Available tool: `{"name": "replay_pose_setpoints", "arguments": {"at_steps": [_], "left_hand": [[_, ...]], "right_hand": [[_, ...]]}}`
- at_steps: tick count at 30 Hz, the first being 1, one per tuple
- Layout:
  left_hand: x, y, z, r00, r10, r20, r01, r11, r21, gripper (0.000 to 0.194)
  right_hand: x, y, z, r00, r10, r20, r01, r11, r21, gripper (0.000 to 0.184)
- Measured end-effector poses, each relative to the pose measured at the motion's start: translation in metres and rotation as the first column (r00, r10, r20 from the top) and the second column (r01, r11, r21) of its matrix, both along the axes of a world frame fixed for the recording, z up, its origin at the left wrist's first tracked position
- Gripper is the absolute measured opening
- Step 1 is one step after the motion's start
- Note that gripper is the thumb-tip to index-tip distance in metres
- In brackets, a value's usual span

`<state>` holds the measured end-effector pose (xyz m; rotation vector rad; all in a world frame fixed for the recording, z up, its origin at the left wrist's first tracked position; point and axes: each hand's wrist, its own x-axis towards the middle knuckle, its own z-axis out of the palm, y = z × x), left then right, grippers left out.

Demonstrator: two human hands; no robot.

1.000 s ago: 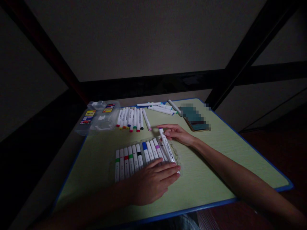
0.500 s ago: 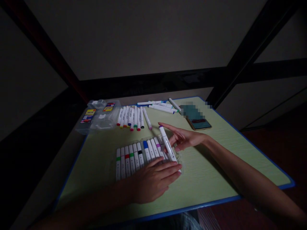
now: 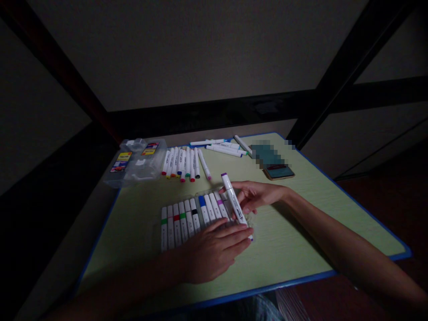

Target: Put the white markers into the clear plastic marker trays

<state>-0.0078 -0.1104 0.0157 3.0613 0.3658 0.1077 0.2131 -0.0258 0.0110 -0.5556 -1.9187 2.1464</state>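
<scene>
A clear tray (image 3: 157, 232) holds a row of white markers, several with coloured bands, such as a blue-capped marker (image 3: 202, 208). Across its right end leans a white marker with a purple tip (image 3: 233, 196), tilted with its upper end raised. My right hand (image 3: 256, 197) is closed around this marker from the right, its index finger behind the barrel and the thumb at its side. My left hand (image 3: 214, 254) lies flat with fingers stretched over the lower ends of the markers, covering part of the tray and the purple-tipped marker's lower end.
Behind the tray lies a group of loose white markers (image 3: 180, 162) with coloured ends. More markers (image 3: 224, 150) lie at the table's back edge. An opened clear plastic case (image 3: 133, 174) sits at back left; a phone (image 3: 280, 171) lies at right on the blue-edged green table (image 3: 301, 236).
My right index finger has come down from the marker's top and curled behind its barrel. The purple-tipped marker has barely shifted. My left hand has stayed in place.
</scene>
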Motion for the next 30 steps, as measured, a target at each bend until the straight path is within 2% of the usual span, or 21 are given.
{"name": "replay_pose_setpoints", "arguments": {"at_steps": [12, 24, 30], "left_hand": [[0.0001, -0.0003, -0.0022, 1.0, -0.004, 0.015, 0.004, 1.0, 0.0, 0.042], [-0.0005, -0.0006, 0.0048, 0.999, -0.005, -0.041, 0.005, 1.0, 0.007, 0.041], [0.0007, 0.0003, 0.0046, 0.999, -0.004, -0.051, 0.005, 1.0, 0.02, 0.041]], "right_hand": [[-0.0009, 0.0003, -0.0023, 1.0, 0.009, -0.029, -0.009, 1.0, -0.011, 0.084], [-0.003, -0.0025, -0.002, 0.999, -0.035, -0.029, 0.034, 0.999, -0.025, 0.087], [-0.0053, -0.0047, -0.0014, 0.998, -0.054, -0.043, 0.051, 0.995, -0.083, 0.09]]}}
